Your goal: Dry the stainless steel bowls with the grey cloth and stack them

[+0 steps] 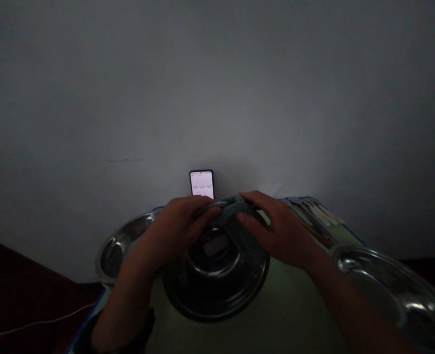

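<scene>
A steel bowl [217, 285] is held tilted toward me above the table, its inside facing the camera. My left hand [182, 223] grips its far rim on the left, fingers curled over the edge. My right hand [272, 228] presses a grey-blue cloth [234, 211] against the rim and inner right wall of the bowl, fingers closed on the cloth. The scene is very dim.
A phone [201, 184] showing a timer leans on the wall behind the bowl. A steel plate [119, 246] lies at the left, another steel dish [394, 290] at the right. Several pieces of cutlery [313, 211] lie at the back right. A white cable [36, 323] runs at lower left.
</scene>
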`<state>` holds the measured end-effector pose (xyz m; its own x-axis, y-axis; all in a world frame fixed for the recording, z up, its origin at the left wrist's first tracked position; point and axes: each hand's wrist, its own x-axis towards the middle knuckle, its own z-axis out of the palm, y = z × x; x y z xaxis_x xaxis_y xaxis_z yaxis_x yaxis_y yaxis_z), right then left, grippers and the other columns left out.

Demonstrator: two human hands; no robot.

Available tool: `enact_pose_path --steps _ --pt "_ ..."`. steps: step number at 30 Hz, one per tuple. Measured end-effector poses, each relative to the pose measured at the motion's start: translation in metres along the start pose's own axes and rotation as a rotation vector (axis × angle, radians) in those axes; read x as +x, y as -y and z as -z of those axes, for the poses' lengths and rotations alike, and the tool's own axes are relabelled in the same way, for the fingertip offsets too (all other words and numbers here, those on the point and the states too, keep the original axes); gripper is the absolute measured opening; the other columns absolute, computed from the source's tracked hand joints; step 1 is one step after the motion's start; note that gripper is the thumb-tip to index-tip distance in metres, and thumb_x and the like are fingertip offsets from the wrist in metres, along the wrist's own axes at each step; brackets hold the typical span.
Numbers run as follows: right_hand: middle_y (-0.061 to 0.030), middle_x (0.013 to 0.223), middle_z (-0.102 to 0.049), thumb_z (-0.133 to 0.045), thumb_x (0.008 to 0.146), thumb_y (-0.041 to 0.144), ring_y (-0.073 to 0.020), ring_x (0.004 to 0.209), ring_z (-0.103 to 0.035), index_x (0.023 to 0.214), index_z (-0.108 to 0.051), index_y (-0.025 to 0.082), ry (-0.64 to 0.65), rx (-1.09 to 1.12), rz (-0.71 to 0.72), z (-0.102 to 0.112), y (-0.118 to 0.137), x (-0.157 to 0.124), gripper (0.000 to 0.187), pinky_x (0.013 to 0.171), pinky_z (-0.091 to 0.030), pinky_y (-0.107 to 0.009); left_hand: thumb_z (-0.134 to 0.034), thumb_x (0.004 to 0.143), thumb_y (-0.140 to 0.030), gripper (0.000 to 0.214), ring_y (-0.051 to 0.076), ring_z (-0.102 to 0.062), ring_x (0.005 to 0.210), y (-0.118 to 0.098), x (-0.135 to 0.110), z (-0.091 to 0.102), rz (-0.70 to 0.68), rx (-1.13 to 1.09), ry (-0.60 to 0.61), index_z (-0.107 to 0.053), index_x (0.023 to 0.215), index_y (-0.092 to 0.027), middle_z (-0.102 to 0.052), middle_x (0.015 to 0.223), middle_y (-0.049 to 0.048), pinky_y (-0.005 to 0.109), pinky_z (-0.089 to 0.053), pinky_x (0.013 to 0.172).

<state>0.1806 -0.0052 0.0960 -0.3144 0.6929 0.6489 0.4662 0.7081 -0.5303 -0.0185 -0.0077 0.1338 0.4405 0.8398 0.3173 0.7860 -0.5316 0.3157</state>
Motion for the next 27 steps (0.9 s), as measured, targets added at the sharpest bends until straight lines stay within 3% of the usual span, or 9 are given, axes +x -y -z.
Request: enact_pose_path --steps 8,15,22,24,27 --pt "-0.0027 0.085 -0.061 -0.053 0.089 0.032 -0.0152 0.078 -0.057 0.09 -0.055 0.02 -0.01 -0.119 -0.013 -0.007 -0.013 0.002 0.012 0.07 -0.045 -0.028 -0.043 0.089 -0.039 0.033 0.012 -0.054 0.059 -0.002 0.003 -0.001 0.021 -0.077 -0.006 -0.061 0.074 -0.016 -0.061 0.063 0.0009 0.024 -0.039 0.056" --pt "-0.004 0.084 -0.058 -0.044 0.091 0.034 -0.0169 0.075 -0.054 0.089 -0.049 0.021 -0.201 -0.126 -0.093 -0.019 -0.018 0.002 0.014 0.067 -0.04 -0.03 -0.047 0.085 -0.041 0.032 0.015 -0.061 0.066 -0.005 0.004 0.0 0.13 -0.164 -0.166 -0.069 0.085 -0.017 -0.07 0.074 0.0023 0.025 -0.044 0.059" --pt "-0.0033 0.081 -0.058 -0.041 0.09 0.04 -0.0178 0.075 -0.054 0.089 -0.044 0.021 -0.371 -0.001 -0.304 -0.026 -0.02 0.0 0.019 0.068 -0.041 -0.031 -0.051 0.084 -0.043 0.032 0.016 -0.064 0.072 -0.003 0.002 0.002 0.297 -0.135 -0.466 -0.071 0.095 -0.02 -0.073 0.084 0.0013 0.025 -0.047 0.063" --pt "-0.0033 0.08 -0.057 -0.041 0.09 0.041 -0.0181 0.074 -0.054 0.09 -0.043 0.021 -0.393 0.034 -0.352 -0.029 -0.02 -0.001 0.02 0.067 -0.041 -0.031 -0.051 0.084 -0.043 0.032 0.016 -0.063 0.07 0.0 0.001 0.003 0.335 -0.132 -0.521 -0.07 0.097 -0.021 -0.073 0.086 0.0011 0.025 -0.047 0.063" --pt "-0.0034 0.08 -0.057 -0.043 0.089 0.038 -0.0184 0.074 -0.055 0.092 -0.043 0.021 -0.347 0.032 -0.344 -0.029 -0.022 -0.001 0.017 0.067 -0.041 -0.032 -0.05 0.084 -0.045 0.033 0.015 -0.061 0.067 0.005 0.0 0.004 0.358 -0.141 -0.498 -0.069 0.095 -0.02 -0.072 0.083 0.0018 0.024 -0.046 0.06"
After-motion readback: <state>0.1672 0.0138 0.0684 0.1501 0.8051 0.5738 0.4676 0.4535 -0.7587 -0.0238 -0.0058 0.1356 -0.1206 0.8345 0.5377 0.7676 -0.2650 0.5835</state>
